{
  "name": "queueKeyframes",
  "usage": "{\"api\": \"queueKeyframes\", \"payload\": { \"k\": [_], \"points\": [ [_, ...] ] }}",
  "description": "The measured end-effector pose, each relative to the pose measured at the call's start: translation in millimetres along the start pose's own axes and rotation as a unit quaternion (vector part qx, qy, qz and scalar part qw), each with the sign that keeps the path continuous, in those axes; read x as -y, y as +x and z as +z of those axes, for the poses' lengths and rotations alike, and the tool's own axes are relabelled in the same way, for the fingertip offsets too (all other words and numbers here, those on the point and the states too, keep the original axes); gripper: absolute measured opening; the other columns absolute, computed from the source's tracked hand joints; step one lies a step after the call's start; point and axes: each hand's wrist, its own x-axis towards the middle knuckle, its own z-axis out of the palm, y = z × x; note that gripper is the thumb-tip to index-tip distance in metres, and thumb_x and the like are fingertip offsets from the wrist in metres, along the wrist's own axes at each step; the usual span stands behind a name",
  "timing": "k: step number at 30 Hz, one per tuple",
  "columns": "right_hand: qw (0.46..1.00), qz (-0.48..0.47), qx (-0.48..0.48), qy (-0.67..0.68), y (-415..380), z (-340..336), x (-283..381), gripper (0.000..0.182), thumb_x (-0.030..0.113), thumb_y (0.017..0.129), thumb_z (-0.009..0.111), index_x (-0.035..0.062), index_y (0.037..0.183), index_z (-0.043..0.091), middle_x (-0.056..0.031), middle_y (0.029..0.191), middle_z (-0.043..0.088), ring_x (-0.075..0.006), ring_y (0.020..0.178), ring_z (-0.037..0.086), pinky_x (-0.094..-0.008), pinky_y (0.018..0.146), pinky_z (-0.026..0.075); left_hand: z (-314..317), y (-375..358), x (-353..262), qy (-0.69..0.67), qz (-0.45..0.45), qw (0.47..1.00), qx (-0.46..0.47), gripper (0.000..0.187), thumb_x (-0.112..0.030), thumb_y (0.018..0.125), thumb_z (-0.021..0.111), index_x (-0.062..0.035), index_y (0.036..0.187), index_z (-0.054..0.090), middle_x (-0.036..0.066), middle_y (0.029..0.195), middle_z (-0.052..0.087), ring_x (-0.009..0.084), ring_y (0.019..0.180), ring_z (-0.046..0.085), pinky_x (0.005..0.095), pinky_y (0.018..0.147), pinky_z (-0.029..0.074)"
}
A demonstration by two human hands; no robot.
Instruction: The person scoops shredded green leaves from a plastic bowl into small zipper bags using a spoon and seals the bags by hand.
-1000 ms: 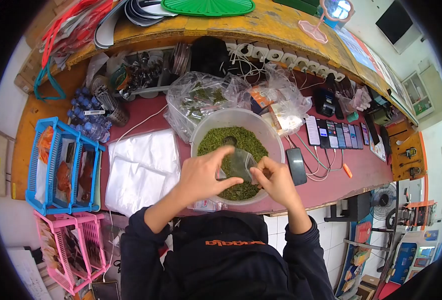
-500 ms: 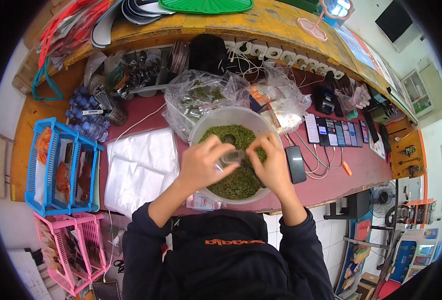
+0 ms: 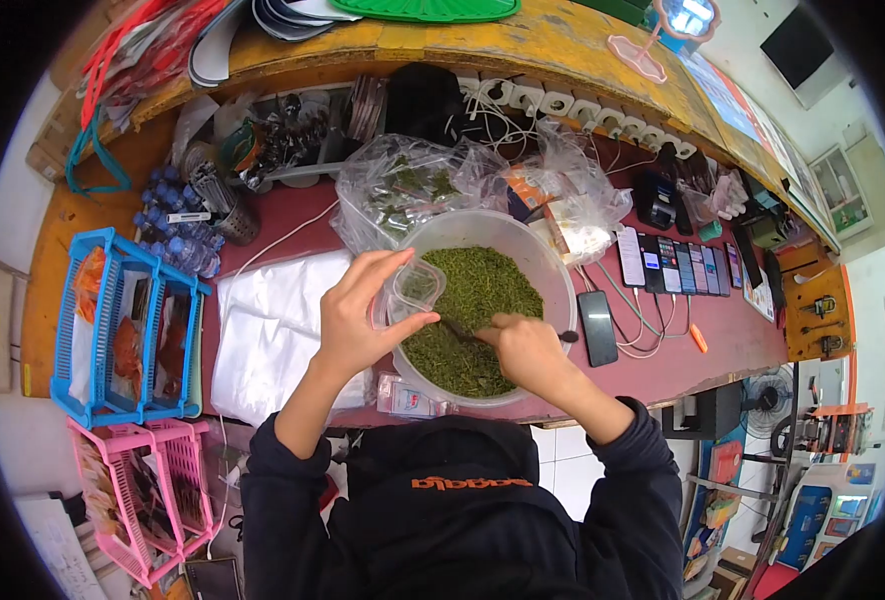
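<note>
A round translucent tub (image 3: 560,270) stands in front of me, holding finely chopped dried green leaves (image 3: 483,275). Over its left side, my left hand (image 3: 353,310) grips a small clear plastic pouch (image 3: 418,287) between thumb and fingers, its mouth rounded open toward the tub. My right hand (image 3: 535,352) is closed around a dark spoon (image 3: 456,328). The spoon's tip lies at the leaves close to the pouch, and its dark handle end sticks out past my knuckles on the right.
Flat clear bags (image 3: 283,330) lie left of the tub. Behind it sits a large plastic bag (image 3: 413,190) of green leaves. Several phones (image 3: 668,262) with cables rest at the right. Blue baskets (image 3: 128,330) stand far left; a small packet (image 3: 410,397) is at the front edge.
My right hand has left the pouch, moved down and taken hold of the spoon. My left hand has shifted left with the pouch, whose mouth now shows open.
</note>
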Motion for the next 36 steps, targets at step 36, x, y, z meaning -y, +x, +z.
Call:
{"api": "queueKeyframes", "payload": {
  "k": [36],
  "points": [
    [0.963,0.048,-0.221,0.149,-24.8,-81.7,9.5,0.019,0.014,0.073,0.076,0.0095,0.09,0.071,-0.0045,0.085,0.063,-0.0253,0.081,0.063,-0.0366,0.071,0.048,58.6,-10.0,-29.7,0.088,-0.043,0.995,-0.006,0.059,-0.027,0.063,0.086,-0.0061,0.113,0.064,0.007,0.104,0.067,0.0241,0.089,0.068,0.0317,0.071,0.054]
  ]
}}
